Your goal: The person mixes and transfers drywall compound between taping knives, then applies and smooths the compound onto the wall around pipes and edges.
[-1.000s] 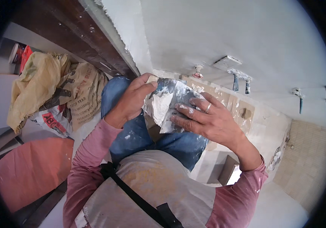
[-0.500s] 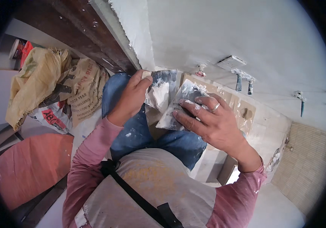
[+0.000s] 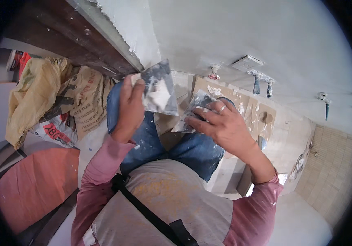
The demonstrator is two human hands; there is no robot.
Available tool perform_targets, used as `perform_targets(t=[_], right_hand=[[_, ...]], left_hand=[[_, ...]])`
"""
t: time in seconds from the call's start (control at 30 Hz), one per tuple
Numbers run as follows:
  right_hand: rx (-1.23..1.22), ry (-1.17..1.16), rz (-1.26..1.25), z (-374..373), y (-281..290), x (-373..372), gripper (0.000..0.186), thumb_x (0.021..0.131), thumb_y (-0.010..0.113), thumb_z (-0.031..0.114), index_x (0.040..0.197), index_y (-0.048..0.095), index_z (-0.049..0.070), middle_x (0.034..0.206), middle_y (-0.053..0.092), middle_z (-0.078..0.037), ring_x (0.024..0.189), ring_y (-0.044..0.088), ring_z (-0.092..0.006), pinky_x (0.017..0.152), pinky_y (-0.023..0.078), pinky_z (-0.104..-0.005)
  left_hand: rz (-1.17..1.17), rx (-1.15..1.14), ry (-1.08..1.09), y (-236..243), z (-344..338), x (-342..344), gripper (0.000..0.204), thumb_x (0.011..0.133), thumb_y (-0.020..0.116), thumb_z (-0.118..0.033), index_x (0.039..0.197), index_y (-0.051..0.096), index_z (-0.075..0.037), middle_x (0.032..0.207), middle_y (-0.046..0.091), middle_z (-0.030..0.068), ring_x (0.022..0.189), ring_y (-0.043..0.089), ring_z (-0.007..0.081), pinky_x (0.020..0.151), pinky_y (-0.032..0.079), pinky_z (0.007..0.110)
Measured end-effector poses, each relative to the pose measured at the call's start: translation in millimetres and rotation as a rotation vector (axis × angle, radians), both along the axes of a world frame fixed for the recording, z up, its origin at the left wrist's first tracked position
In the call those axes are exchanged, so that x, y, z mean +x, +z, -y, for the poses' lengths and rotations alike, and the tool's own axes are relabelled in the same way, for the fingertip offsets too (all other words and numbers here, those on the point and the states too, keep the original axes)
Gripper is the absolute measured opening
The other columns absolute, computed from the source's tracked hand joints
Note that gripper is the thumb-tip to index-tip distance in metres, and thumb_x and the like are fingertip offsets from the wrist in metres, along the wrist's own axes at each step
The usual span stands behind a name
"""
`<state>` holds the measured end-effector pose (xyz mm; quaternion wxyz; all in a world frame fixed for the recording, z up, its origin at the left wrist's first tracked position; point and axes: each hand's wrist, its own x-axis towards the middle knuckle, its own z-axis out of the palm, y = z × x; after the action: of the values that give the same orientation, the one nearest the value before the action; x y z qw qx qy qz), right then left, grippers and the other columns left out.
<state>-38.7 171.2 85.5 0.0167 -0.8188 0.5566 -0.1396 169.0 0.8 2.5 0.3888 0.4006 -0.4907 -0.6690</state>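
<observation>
My left hand (image 3: 131,100) is closed round the edge of a flat dark putty knife (image 3: 168,78). A lump of white putty (image 3: 158,96) lies on its blade. To the right, my right hand (image 3: 225,125) grips a second flat putty knife (image 3: 198,104), with its fingers spread along the smeared metal face. White putty coats the fingertips. The two blades are close together but apart, above my knees in blue jeans (image 3: 143,141).
A white-daubed cardboard sheet (image 3: 247,108) lies along the wall. Taps and pipe fittings (image 3: 258,82) stick out of the grey wall (image 3: 225,33). Sacks (image 3: 84,98) and a dark wooden door frame (image 3: 69,33) are at the left, above a reddish round surface (image 3: 40,184).
The left putty knife has tilted and moved slightly left and up with its putty. The blades, which met or overlapped before, now have a gap between them. My right hand has shifted a little left.
</observation>
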Motion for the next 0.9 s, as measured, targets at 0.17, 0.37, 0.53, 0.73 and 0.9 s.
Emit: perform_targets(t=[0.17, 0.37, 0.53, 0.73, 0.9], right_hand=[[0.217, -0.278, 0.946, -8.8, -82.7, -8.2, 0.03, 0.087, 0.066, 0.016, 0.116, 0.068, 0.011, 0.108, 0.068, -0.007, 0.091, 0.058, -0.019, 0.085, 0.05, -0.0356], [0.179, -0.651, 2.46, 62.8, -206.4, 48.5, 0.037, 0.103, 0.053, 0.026, 0.135, 0.049, 0.006, 0.125, 0.062, -0.01, 0.111, 0.062, -0.0234, 0.094, 0.052, -0.0442], [0.099, -0.931, 2.646, 118.0, -293.7, 57.2, 0.037, 0.105, 0.048, 0.029, 0.131, 0.05, 0.004, 0.125, 0.061, -0.012, 0.111, 0.063, -0.0274, 0.094, 0.053, -0.049], [0.046, -1.208, 2.667, 138.1, -393.2, 24.6, 0.04, 0.106, 0.044, 0.034, 0.133, 0.049, 0.005, 0.128, 0.059, -0.014, 0.113, 0.059, -0.0318, 0.09, 0.054, -0.0549], [-0.086, -1.413, 2.651, 130.8, -427.3, 8.5, 0.038, 0.104, 0.048, 0.033, 0.134, 0.048, 0.01, 0.121, 0.06, -0.014, 0.096, 0.065, -0.0344, 0.078, 0.058, -0.0591]], left_hand=[[-0.228, 0.11, -0.116, 13.8, 15.3, 36.0, 0.026, 0.101, 0.048, -0.012, 0.123, 0.054, 0.0, 0.112, 0.063, 0.008, 0.101, 0.059, 0.0136, 0.091, 0.047, 0.028], [-0.308, 0.164, -0.233, -14.5, 24.3, 57.3, 0.027, 0.099, 0.049, -0.009, 0.124, 0.051, 0.001, 0.116, 0.064, 0.0107, 0.104, 0.063, 0.017, 0.094, 0.049, 0.032], [-0.227, 0.105, -0.195, -16.5, 22.8, 47.6, 0.029, 0.097, 0.051, -0.015, 0.12, 0.05, 0.003, 0.112, 0.065, 0.0142, 0.099, 0.066, 0.0202, 0.089, 0.053, 0.033], [-0.193, 0.078, -0.206, -16.2, 27.0, 46.8, 0.031, 0.096, 0.051, -0.019, 0.118, 0.051, 0.003, 0.108, 0.065, 0.0129, 0.097, 0.065, 0.0194, 0.087, 0.053, 0.033], [-0.194, 0.094, -0.192, -21.1, 31.2, 51.7, 0.029, 0.095, 0.052, -0.018, 0.116, 0.052, 0.001, 0.107, 0.065, 0.0114, 0.096, 0.065, 0.0186, 0.086, 0.053, 0.032]])
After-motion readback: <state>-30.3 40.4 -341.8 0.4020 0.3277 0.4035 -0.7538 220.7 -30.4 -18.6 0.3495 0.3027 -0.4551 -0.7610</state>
